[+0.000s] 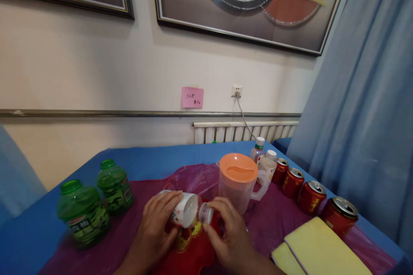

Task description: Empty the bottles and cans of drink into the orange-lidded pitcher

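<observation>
Left hand point(158, 219) clamped on bottle point(192, 210), label point(180, 209) part-hidden; right hand point(227, 230) pinches neck end point(205, 214), blurred.

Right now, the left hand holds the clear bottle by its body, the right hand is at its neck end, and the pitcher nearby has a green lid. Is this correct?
Not quite: the head view shows an orange lid on the pitcher, not green. The left hand holds the clear bottle by its body, the right hand at its neck end.

A clear bottle point(192, 211) with a white label point(181, 211) appears amid camouflage-patterned green jars point(83, 217), an orange lid point(238, 166), red-and-yellow cans point(311, 198), yellow cloth point(322, 245), purple sheeting point(143, 191) and blue covering point(145, 161).
</observation>
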Demonstrator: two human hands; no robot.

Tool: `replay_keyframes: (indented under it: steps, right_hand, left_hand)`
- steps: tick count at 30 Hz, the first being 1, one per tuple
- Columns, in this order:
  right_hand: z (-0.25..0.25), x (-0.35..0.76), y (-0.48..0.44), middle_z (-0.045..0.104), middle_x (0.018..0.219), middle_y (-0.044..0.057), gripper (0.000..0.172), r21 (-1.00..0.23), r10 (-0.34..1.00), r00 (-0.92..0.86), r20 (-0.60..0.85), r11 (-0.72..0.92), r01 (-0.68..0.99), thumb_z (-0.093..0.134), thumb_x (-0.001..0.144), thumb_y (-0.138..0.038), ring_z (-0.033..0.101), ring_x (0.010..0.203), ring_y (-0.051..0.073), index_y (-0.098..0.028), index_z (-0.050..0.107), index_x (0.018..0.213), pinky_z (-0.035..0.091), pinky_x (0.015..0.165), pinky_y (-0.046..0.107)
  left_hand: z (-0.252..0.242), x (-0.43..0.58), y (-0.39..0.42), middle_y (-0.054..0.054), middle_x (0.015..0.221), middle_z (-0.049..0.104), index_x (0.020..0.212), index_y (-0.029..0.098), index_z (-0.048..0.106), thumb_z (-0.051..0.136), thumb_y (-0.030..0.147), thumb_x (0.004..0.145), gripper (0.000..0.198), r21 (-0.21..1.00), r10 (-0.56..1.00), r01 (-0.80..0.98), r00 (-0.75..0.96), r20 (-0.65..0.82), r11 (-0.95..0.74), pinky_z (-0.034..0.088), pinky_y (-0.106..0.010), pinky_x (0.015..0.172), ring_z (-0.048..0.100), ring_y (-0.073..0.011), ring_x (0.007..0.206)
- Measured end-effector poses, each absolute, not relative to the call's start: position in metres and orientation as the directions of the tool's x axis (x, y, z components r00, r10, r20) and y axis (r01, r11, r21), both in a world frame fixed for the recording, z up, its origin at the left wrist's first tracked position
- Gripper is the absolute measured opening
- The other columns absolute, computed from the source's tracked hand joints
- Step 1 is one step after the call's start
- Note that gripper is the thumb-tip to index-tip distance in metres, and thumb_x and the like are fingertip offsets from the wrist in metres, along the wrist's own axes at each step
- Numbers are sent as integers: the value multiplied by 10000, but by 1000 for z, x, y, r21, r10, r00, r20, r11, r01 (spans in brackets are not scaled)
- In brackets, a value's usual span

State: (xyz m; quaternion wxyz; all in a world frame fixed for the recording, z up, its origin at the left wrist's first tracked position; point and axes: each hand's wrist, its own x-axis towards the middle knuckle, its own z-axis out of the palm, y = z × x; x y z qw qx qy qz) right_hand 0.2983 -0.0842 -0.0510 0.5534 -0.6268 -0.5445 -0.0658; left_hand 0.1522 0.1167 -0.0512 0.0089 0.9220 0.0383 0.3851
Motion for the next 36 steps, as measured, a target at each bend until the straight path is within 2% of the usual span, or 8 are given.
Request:
replay_keyframes:
  steps: [3,5,9,13,19,27,32,36]
  right_hand:
    - [-51,297,-90,551,1390,90,597,-602,609,385,693,195,775,624,853,-158,544,1283,241,-274,470,1418,450,1083,383]
    - [-50,296,-91,570,1383,97,646,-634,626,427,653,144,759,678,852,-236,575,1248,260,-267,444,1454,479,1052,394]
    - [-54,295,-89,711,1069,46,328,-746,675,524,520,59,664,589,935,-256,695,919,204,-249,585,1263,560,823,318]
    - [-65,295,-92,703,1002,52,277,-764,604,620,501,-27,644,620,912,-269,682,842,200,-219,590,1183,544,742,298]
    - [-56,291,-93,725,981,46,130,-556,862,359,357,-112,823,656,854,-188,661,947,240,-224,679,978,494,915,383]
    - [-51,274,-46,711,1156,160,412,-294,983,181,14,-169,941,715,802,-326,638,1073,351,-121,705,1160,478,1004,486]
    - [-51,274,-57,707,1064,119,263,-389,951,253,178,-168,906,606,847,-230,637,1021,289,-150,704,1077,477,992,432]
    - [-49,288,-99,663,1113,89,349,-573,836,400,376,-130,810,585,835,-164,624,1030,229,-198,649,1176,502,932,348]
  left_hand:
    - [-52,151,115,-99,1331,639,1407,238,467,588,138,805,622,50,75,56,709,701,-997,370,-468,1093,553,-296,1256]
    - [-51,150,113,-101,1350,628,1423,240,450,589,155,826,619,48,66,45,719,692,-998,353,-476,1110,537,-299,1278]
    - [-51,150,110,-101,1355,616,1434,242,432,578,133,822,639,45,61,41,732,679,-998,337,-478,1122,522,-295,1286]
    - [-50,151,110,-112,1331,617,1395,231,454,579,106,778,642,89,120,81,696,707,-993,379,-484,1078,542,-304,1247]
    - [-54,154,113,-113,1288,645,1366,239,475,653,207,772,622,225,270,151,615,741,-963,437,-512,1034,589,-328,1187]
    - [-60,155,111,-120,1281,684,1298,211,572,730,424,764,596,563,545,166,568,616,-809,526,-480,1010,666,-321,1154]
    - [-54,154,110,-129,1185,735,1275,172,606,754,523,710,682,701,690,224,523,500,-677,573,-456,935,718,-317,1049]
    - [-50,155,106,-120,1174,752,1277,176,609,742,526,710,679,748,711,206,539,451,-631,591,-436,906,732,-307,1020]
